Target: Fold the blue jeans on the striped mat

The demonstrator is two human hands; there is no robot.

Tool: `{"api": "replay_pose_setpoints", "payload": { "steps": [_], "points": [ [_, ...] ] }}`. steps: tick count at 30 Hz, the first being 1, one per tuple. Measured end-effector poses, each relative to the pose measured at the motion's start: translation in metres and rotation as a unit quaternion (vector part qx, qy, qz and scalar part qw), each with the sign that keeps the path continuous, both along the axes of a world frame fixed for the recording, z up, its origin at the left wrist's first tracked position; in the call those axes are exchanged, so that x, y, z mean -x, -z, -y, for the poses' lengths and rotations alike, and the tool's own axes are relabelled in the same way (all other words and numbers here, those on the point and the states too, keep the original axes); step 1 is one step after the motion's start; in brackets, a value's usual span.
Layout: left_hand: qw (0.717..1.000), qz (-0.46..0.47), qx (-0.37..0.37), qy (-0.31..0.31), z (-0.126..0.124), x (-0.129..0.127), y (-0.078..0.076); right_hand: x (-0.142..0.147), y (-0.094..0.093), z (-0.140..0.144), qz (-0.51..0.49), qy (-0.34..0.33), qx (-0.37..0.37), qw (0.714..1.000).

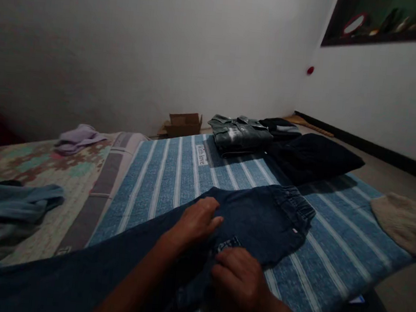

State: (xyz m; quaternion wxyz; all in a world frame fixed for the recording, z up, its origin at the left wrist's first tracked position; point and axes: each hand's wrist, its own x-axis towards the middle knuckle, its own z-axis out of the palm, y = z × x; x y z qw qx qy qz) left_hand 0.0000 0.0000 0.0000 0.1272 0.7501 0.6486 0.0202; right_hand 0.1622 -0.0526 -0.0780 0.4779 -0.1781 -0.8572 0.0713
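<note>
Already a folded denim jacket sits stacked at the striped blanket's far end, while the left hand presses flat and the right hand pinches the dark blue jeans, spread mid-blanket and unfolded.

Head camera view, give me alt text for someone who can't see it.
Two bare hands, the left hand and right hand, press on dark blue jeans spread across a blue striped mattress cover. Behind lie a folded denim jacket, a dark pillow and a cardboard box by the white wall.
</note>
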Motion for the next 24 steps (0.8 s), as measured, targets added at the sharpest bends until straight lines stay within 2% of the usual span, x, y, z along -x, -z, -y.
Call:
{"api": "replay_pose_setpoints", "payload": {
  "steps": [3, 6, 10, 13, 16, 18, 20, 22, 24],
  "points": [
    [0.997, -0.074, 0.015, -0.016, -0.023, -0.041, 0.000, -0.027, -0.006, -0.024, 0.017, 0.056, 0.007, 0.998],
    [0.995, -0.091, 0.005, -0.032, -0.032, -0.074, 0.001, -0.055, -0.004, -0.046, 0.030, 0.141, 0.014, 0.989],
    [0.996, -0.078, -0.027, -0.016, -0.035, -0.098, 0.021, -0.096, 0.007, -0.066, 0.005, 0.250, 0.063, 0.966],
    [0.995, -0.082, -0.041, -0.034, -0.039, -0.099, 0.046, -0.125, 0.013, -0.076, -0.037, 0.348, 0.150, 0.925],
    [0.992, -0.091, -0.052, -0.068, -0.044, -0.093, 0.067, -0.143, 0.015, -0.086, -0.094, 0.424, 0.297, 0.850],
    [0.991, -0.093, -0.065, -0.076, -0.046, -0.090, 0.075, -0.148, 0.011, -0.093, -0.161, 0.404, 0.429, 0.792],
    [0.990, -0.095, -0.072, -0.076, -0.047, -0.089, 0.078, -0.149, 0.006, -0.100, -0.246, 0.336, 0.547, 0.726],
    [0.990, -0.095, -0.075, -0.074, -0.047, -0.090, 0.080, -0.148, -0.002, -0.105, -0.318, 0.265, 0.611, 0.675],
    [0.990, -0.096, -0.079, -0.068, -0.046, -0.090, 0.080, -0.147, -0.010, -0.107, -0.359, 0.224, 0.628, 0.653]
  ]
}}
